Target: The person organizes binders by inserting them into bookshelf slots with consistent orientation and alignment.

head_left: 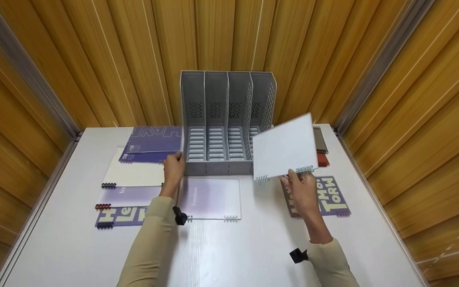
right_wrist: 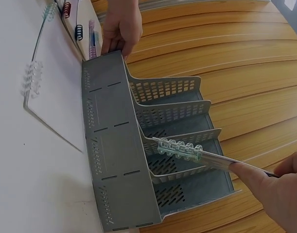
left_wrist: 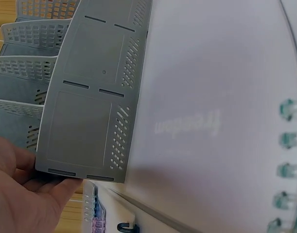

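A grey file organizer (head_left: pixel 218 168) with several upright compartments stands at the back of the table. My left hand (head_left: pixel 173 169) grips its front left corner; in the left wrist view the thumb and fingers (left_wrist: pixel 65 190) close around the edge. My right hand (head_left: pixel 303 193) pinches a white spiral notebook (head_left: pixel 283 147) by its ringed edge. This notebook is raised and tilted in front of the organizer's right side. Its clear greenish rings (right_wrist: pixel 180 149) show in the right wrist view. Flat before the organizer lies a pale purple notebook (head_left: pixel 213 199).
Left of the organizer, purple notebooks (head_left: pixel 155 139), a cream notebook (head_left: pixel 134 171) and others overlap. On the right lie a purple lettered notebook (head_left: pixel 335 197), a red one (head_left: pixel 322 160) and a grey-brown one (head_left: pixel 320 137). Wood-patterned walls (head_left: pixel 134 59) surround the table.
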The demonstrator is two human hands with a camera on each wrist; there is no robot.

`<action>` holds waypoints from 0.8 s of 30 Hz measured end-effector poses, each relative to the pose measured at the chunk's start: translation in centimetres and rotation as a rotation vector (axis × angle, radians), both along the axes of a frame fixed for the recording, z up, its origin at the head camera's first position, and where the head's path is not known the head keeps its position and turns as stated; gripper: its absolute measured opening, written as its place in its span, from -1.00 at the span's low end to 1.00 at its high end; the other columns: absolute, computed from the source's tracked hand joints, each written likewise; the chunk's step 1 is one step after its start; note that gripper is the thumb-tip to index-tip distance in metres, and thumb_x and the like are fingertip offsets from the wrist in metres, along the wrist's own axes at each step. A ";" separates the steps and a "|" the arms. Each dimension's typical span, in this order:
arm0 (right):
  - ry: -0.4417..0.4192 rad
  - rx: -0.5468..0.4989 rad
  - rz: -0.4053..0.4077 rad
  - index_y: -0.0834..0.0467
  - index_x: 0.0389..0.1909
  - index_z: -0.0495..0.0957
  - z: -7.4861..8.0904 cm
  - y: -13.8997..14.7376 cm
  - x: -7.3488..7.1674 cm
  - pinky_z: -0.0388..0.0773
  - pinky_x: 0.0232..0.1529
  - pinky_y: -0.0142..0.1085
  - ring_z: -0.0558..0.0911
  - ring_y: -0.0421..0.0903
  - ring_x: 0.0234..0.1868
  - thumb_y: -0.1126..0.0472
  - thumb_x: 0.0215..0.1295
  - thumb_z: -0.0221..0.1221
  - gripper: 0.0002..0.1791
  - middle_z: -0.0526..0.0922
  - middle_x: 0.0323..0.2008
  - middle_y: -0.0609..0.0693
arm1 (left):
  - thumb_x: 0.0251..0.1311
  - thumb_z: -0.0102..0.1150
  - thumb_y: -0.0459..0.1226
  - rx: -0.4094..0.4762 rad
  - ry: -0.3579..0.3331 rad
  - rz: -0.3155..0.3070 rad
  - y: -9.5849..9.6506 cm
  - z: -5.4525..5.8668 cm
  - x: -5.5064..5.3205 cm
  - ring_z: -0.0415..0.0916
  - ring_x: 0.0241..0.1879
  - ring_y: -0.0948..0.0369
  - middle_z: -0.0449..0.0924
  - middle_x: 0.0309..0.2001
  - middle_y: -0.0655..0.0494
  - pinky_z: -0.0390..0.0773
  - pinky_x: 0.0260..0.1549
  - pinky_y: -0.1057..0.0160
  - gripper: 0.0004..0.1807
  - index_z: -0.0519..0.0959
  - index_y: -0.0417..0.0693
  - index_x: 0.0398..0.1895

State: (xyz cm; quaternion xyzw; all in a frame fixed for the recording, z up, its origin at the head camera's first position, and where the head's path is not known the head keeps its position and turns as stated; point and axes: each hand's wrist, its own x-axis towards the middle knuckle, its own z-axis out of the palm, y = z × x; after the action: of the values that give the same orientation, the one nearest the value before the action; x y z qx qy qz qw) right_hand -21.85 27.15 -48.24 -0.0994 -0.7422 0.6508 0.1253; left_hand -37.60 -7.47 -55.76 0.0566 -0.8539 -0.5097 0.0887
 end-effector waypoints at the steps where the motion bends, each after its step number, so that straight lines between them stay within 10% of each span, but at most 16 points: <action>1: 0.020 -0.012 0.009 0.29 0.27 0.44 0.0 0.1 -0.4 0.59 -0.34 -0.46 0.62 -0.24 -0.31 0.25 0.59 -0.01 -0.65 0.65 -0.10 0.19 | 0.46 0.01 -0.36 0.006 -0.007 -0.003 0.0 0.0 0.0 0.64 -0.05 -0.06 0.65 0.08 -0.28 0.61 -0.03 -0.08 -0.65 0.60 -0.32 0.19; 5: 0.073 -0.048 0.029 0.29 0.42 0.31 0.0 0.5 -2.2 0.63 0.01 -0.42 0.65 -0.25 -0.05 0.30 0.60 -0.05 -0.55 0.56 0.16 0.24 | 0.47 0.00 -0.35 0.015 -0.027 -0.016 -0.1 -0.1 -0.1 0.62 0.07 -0.09 0.61 0.16 -0.28 0.60 0.04 -0.09 -0.62 0.56 -0.33 0.24; 17: 0.063 0.072 0.003 0.37 0.31 0.39 -0.4 1.1 -8.1 0.63 0.03 -0.33 0.59 0.06 0.22 0.24 0.60 -0.07 -0.59 0.55 0.18 0.25 | 0.45 0.02 -0.35 0.001 0.014 -0.044 0.2 0.1 -0.5 0.55 -0.23 0.08 0.69 0.02 -0.25 0.60 -0.17 0.05 -0.65 0.61 -0.32 0.18; 24: -0.004 0.078 -0.016 0.32 -0.07 0.42 -0.7 -0.3 -10.4 0.43 -0.49 -0.42 0.54 -0.17 -0.41 0.22 0.59 -0.05 -0.79 0.49 -0.36 0.08 | 0.42 0.05 -0.39 -0.023 0.041 -0.035 -0.3 -0.3 -0.6 0.27 -0.53 0.20 0.44 -0.53 0.07 0.27 -0.55 0.27 -0.75 0.72 -0.34 -0.13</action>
State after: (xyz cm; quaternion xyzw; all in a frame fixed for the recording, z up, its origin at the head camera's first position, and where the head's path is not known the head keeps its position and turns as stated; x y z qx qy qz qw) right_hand -32.20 26.84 -48.92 -0.1015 -0.7664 0.6203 0.1326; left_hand -38.16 -7.80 -56.06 0.0299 -0.8585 -0.5025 0.0977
